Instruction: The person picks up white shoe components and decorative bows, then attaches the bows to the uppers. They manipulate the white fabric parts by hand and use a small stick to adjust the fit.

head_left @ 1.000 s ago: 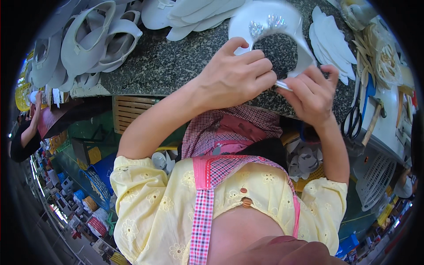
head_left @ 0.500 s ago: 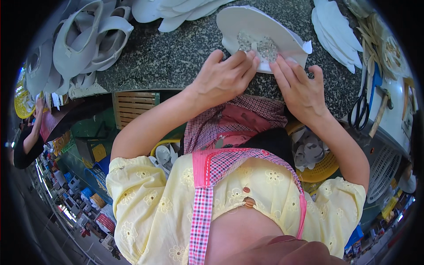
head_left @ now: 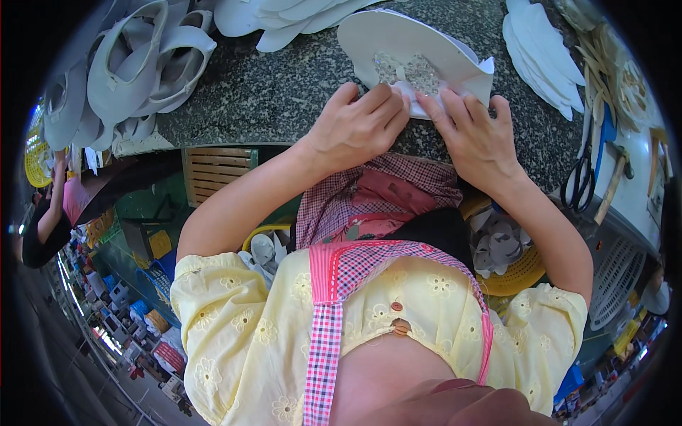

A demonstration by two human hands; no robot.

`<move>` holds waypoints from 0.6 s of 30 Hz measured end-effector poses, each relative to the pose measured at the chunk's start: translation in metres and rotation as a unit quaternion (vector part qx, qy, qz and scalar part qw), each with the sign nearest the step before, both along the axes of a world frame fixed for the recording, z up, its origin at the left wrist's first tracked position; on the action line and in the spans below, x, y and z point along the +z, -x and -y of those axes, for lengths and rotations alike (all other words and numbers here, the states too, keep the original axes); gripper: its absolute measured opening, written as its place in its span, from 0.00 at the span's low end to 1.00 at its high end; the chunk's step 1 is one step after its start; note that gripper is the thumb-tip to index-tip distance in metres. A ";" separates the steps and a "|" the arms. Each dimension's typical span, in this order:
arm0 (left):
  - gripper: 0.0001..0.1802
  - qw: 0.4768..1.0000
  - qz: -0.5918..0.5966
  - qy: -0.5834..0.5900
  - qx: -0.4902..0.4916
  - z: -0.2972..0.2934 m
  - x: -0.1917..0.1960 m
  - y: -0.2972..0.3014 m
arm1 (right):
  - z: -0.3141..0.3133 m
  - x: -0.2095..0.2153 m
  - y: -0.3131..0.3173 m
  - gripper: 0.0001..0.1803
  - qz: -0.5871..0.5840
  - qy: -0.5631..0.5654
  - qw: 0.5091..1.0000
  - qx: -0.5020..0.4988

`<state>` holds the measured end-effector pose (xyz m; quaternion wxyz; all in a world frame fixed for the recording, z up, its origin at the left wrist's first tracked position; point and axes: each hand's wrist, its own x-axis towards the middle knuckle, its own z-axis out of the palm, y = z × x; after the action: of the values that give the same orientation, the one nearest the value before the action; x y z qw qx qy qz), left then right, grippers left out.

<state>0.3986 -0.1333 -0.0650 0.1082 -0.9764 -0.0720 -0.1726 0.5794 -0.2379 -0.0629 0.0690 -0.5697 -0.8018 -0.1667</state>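
A white shoe upper (head_left: 366, 41) with a glittery bow-shaped ornament (head_left: 422, 74) on it lies on the speckled stone worktop (head_left: 277, 92), its far side curling up. My left hand (head_left: 361, 126) grips the upper's near edge, just below the bow, with curled fingers pressed together. On the same edge, to the right, my right hand (head_left: 477, 135) pinches the material between thumb and fingers. The fingertips of both hands are close together under the bow. The underside of the upper is hidden.
Assembled white uppers (head_left: 128, 67) are heaped at the left. Flat white pieces (head_left: 543, 57) lie stacked at the right, near black-handled scissors (head_left: 579, 181) and a hammer (head_left: 611, 186). A yellow basket (head_left: 515, 277) of white pieces stands below the worktop. Another person's arm (head_left: 53, 206) shows far left.
The upper has shifted slightly left and tilted, with the bow moving along. My right hand's fingers have bent and drawn in, its thumb now nearer my left fingertips.
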 end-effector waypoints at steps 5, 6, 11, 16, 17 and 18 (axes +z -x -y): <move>0.22 0.997 -0.018 0.058 -0.052 -0.005 0.005 0.000 | -0.010 0.010 0.002 0.23 -0.029 0.045 0.999 0.006; 0.22 0.997 -0.018 0.058 -0.053 -0.005 0.004 0.001 | -0.012 0.009 0.004 0.23 -0.029 0.045 0.999 0.005; 0.23 0.998 0.001 0.061 -0.010 0.004 0.000 0.002 | -0.019 0.009 0.009 0.19 -0.045 0.051 0.998 -0.014; 0.16 0.998 0.024 0.046 0.019 0.007 -0.004 -0.008 | -0.016 0.008 0.003 0.22 -0.054 0.035 0.998 -0.009; 0.14 0.999 0.011 0.044 0.026 0.009 -0.004 -0.009 | -0.011 0.004 0.001 0.22 -0.065 0.023 0.998 0.006; 0.14 0.998 0.012 0.044 0.030 0.010 -0.002 -0.010 | -0.008 0.001 -0.001 0.21 -0.075 0.011 0.997 0.021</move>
<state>0.4086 -0.1433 -0.0674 0.0695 -0.9754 -0.1104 -0.1777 0.5806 -0.2302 -0.0623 0.1262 -0.5646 -0.8078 -0.1126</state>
